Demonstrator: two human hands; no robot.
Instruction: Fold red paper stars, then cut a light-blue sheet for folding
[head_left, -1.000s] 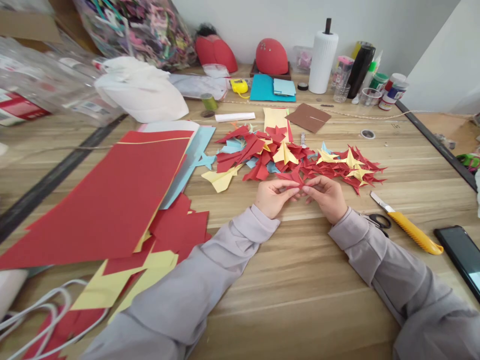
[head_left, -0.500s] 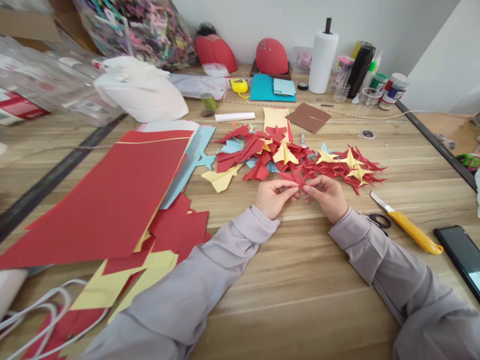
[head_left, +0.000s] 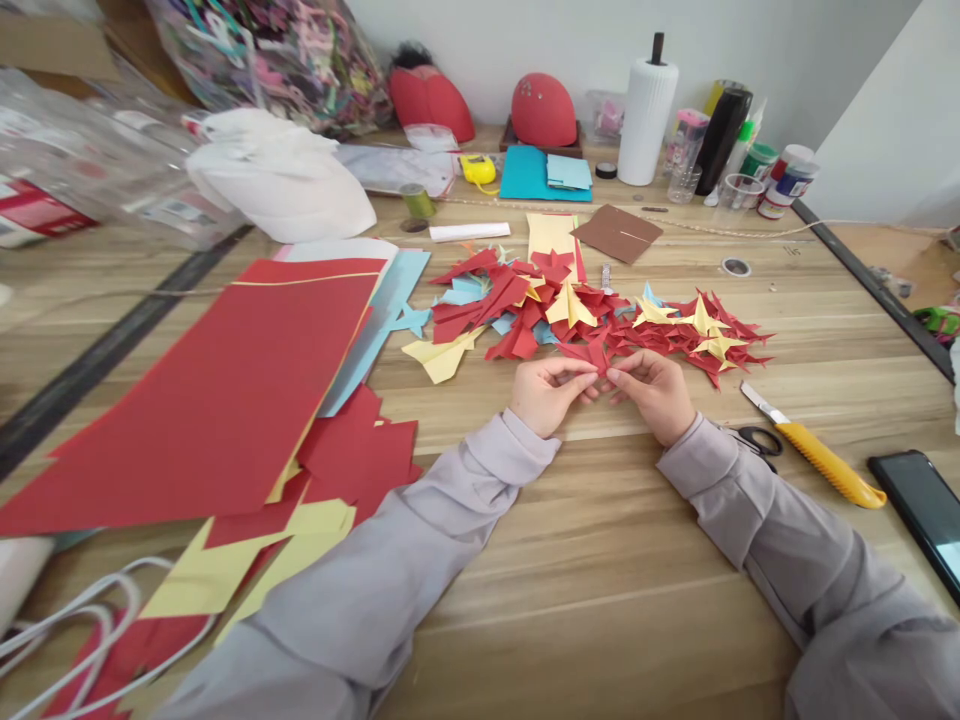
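Note:
A small folded red paper piece is pinched between my two hands, just in front of the pile. My left hand grips its near edge from the left with thumb and forefinger. From the right, my right hand pinches the same piece close beside the left fingertips. Part of the paper is hidden by the fingers. Behind it lie several folded paper planes and pieces in red, yellow and blue, among them a yellow paper plane. To the right sits a heap of pointed red and yellow paper stars.
Large red sheets and cut scraps cover the left side. Right of my hands lie black scissors, a yellow-handled cutter knife and a phone. A brown paper square and a white bottle stand farther back.

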